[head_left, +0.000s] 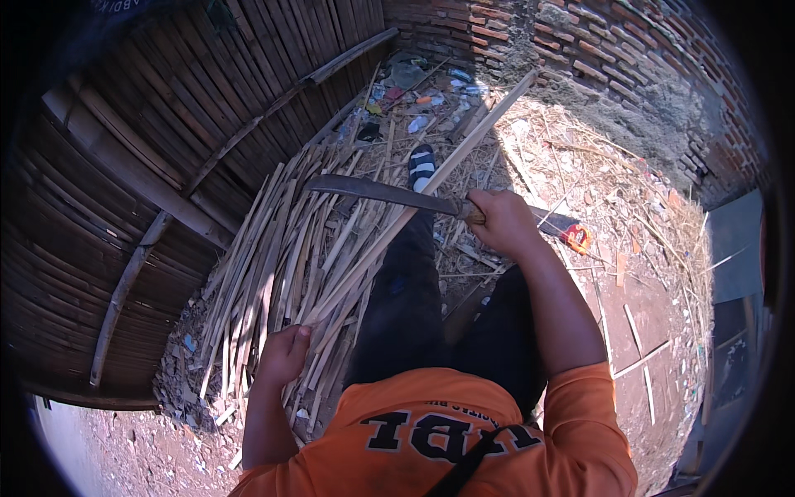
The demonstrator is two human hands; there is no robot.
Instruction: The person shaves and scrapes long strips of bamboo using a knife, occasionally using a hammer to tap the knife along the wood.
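My right hand [503,222] is closed around the wooden handle of a machete [373,190]. Its long dark blade points left and crosses over a long bamboo strip [472,145]. Whether blade and strip touch, I cannot tell. The strip runs slantwise from near my left hand up past my legs to the far right. Down at its near end, my left hand [284,354] is closed on it, thumb along the top. Many more bamboo strips [273,257] lie in a loose pile on the ground, left of my legs and beneath the held one.
A slatted bamboo wall [166,141] with poles stands at the left, a brick wall [596,62] at the back. My sandalled foot [421,168] reaches forward. Litter [418,99] lies beyond it. A red-orange object [577,238] sits right of my right hand, among straw and shavings.
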